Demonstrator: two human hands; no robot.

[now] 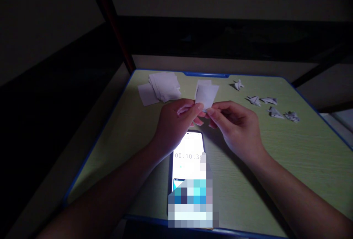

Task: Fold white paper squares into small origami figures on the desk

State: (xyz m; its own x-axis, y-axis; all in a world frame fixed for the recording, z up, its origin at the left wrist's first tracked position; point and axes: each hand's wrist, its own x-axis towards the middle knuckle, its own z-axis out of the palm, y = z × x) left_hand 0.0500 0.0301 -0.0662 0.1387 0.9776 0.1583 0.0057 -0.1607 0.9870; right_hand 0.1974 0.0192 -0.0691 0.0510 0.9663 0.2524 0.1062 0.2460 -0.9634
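Both hands meet above the middle of a small green table (pixel 303 158) and pinch one small white paper sheet (pixel 206 95). My left hand (pixel 176 121) grips its lower left edge between thumb and fingers. My right hand (pixel 237 125) pinches the lower right edge. The sheet stands up, partly folded, above the fingertips. Under the hands lies a lit phone (pixel 187 158) showing a running timer.
A loose stack of white paper squares (pixel 162 86) lies at the back left of the table. Several small folded paper figures (pixel 271 108) sit at the back right. The table has a blue rim (pixel 206 74). The surroundings are dark, with a dark post behind left.
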